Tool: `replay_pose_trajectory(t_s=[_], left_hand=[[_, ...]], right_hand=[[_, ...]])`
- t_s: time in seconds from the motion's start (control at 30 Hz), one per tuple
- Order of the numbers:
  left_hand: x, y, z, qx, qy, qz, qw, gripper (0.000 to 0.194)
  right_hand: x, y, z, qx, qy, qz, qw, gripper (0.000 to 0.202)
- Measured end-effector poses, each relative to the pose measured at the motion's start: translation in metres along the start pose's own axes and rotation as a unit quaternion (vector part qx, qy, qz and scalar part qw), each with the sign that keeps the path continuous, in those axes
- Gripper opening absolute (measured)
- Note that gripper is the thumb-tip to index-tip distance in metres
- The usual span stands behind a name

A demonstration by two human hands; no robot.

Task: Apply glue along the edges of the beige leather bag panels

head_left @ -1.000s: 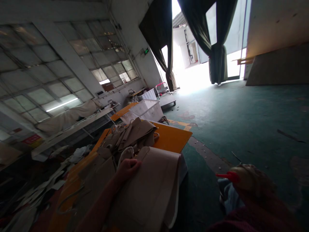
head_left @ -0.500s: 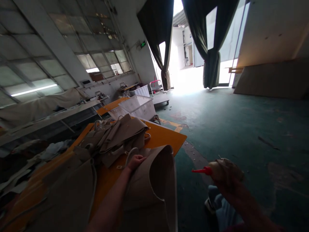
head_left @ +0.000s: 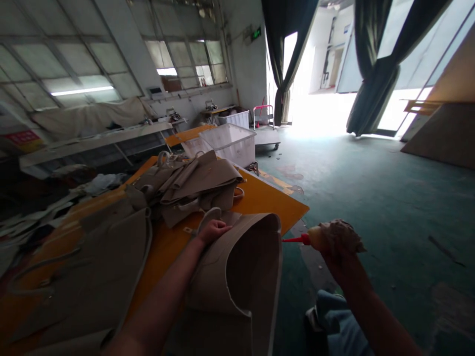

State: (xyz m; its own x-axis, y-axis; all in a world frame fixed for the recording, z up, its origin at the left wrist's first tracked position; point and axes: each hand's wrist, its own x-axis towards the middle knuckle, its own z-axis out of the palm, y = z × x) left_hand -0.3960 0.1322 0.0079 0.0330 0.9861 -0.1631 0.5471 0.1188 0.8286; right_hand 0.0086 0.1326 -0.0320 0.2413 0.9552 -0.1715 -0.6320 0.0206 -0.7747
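A taupe bag (head_left: 218, 277) lies on its side near me, its mouth curving open toward the right. My left hand (head_left: 214, 231) is closed on its upper side, beside a looped handle (head_left: 210, 215); the fingertips are partly hidden. In my right hand (head_left: 337, 259) is a glue bottle (head_left: 315, 238), wrapped in a crumpled, dirty cloth (head_left: 342, 236). Its red nozzle (head_left: 297, 239) points left, with the tip at the bag's right edge; whether it touches, I cannot tell.
On the orange table (head_left: 274, 200) lie a pile of taupe bag pieces (head_left: 200, 180) and another bag (head_left: 100, 267) at left. White plastic bins (head_left: 235, 143) and a flat trolley (head_left: 265, 137) stand beyond. Green floor (head_left: 356, 183) stretches right toward a curtained doorway.
My right hand has brought the bottle left and up, its nozzle now at the bag's edge. My left hand keeps its hold. The whole view has shifted, turning left.
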Motion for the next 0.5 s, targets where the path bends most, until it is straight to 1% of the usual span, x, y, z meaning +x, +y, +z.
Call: replay_pose_trajectory(t_s=[0.17,0.37,0.5], left_hand=[[0.001,-0.002,0.002,-0.005,-0.003,0.005,1.0,0.084],[-0.001,-0.001,0.003,0.001,-0.007,0.007,1.0,0.083],[-0.001,0.001,0.003,0.01,-0.009,0.008,1.0,0.083]], right_hand=[[0.004,-0.005,0.0,-0.012,-0.026,-0.009,1.0,0.085],[0.004,-0.01,0.003,-0.025,-0.064,-0.034,0.997,0.081],[0.007,-0.014,0.006,-0.03,-0.074,-0.038,0.996,0.083]])
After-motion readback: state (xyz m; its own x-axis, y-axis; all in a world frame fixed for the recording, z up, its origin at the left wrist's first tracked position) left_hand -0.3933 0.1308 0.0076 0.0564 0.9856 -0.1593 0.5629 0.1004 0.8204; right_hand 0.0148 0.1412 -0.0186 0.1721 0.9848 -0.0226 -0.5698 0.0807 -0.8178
